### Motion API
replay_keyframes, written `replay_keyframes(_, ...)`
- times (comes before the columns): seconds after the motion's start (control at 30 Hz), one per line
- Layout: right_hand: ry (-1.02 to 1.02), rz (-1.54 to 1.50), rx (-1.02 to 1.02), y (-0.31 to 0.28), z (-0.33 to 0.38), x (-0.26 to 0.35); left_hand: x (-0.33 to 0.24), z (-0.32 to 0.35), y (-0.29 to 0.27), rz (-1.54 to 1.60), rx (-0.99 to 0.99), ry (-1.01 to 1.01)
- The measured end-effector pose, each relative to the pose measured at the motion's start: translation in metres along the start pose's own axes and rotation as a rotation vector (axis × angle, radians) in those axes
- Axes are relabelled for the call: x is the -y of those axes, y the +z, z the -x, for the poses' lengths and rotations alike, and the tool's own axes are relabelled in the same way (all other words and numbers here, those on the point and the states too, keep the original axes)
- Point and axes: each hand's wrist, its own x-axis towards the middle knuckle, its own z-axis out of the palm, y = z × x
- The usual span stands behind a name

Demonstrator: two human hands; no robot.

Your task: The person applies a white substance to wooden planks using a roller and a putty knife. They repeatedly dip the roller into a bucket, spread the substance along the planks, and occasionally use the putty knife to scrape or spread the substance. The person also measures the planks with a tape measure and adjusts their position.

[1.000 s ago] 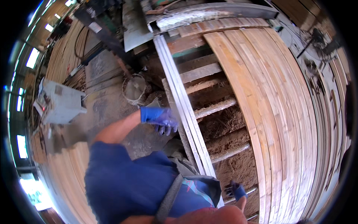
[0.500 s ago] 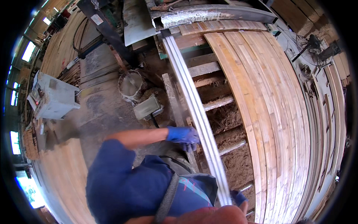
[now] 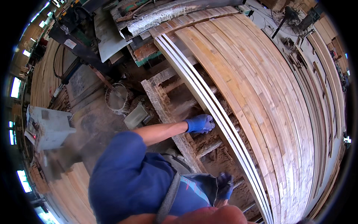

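Observation:
A bundle of long, narrow wooden strips [image 3: 214, 100] with whitish upper edges runs slantwise from the far middle to the near right. My left hand [image 3: 200, 123], in a blue glove, has its fingers curled in at the left side of these strips, seemingly touching them. No object shows in it. Lower down, my right hand [image 3: 225, 185], also gloved, is apart from the strips, its fingers extended and slightly blurred. Just right of the strips lies a wide row of brown wooden boards [image 3: 257, 97], side by side, with a narrow gap between at the far end.
Metal crossbars [image 3: 209, 148] span a sawdust-covered pit under the strips. A worn wooden beam [image 3: 164, 108] edges it on the left. Farther left stand a dirty bucket [image 3: 118, 109] and a white box-shaped machine [image 3: 50, 125]. A whitish, crusted metal beam [image 3: 160, 21] crosses the far end.
The strips have shifted right, closer to the boards. My left hand has moved right with them, and my right hand has come away from their near end. The view has turned somewhat.

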Motion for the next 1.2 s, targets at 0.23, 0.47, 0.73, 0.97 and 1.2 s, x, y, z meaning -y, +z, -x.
replay_keyframes(0.23,-0.682,0.189,-0.061,-0.034,-0.142,0.003,0.011,-0.025,0.002,0.007,0.031,0.040)
replay_keyframes(0.47,-0.758,-0.066,0.070,-0.022,-0.166,0.031,0.014,0.001,-0.007,0.096,0.092,0.109)
replay_keyframes(0.73,-1.198,1.694,-0.781,-0.002,-0.092,0.018,0.053,0.061,-0.033,0.343,0.004,0.167)
replay_keyframes(0.97,-0.432,-0.353,-0.103,0.000,-0.047,-0.022,0.054,0.097,-0.049,0.321,-0.054,0.146)
replay_keyframes(1.2,-0.261,-0.357,-0.029,-0.022,-0.068,-0.011,0.044,0.096,-0.066,0.389,0.007,0.248)
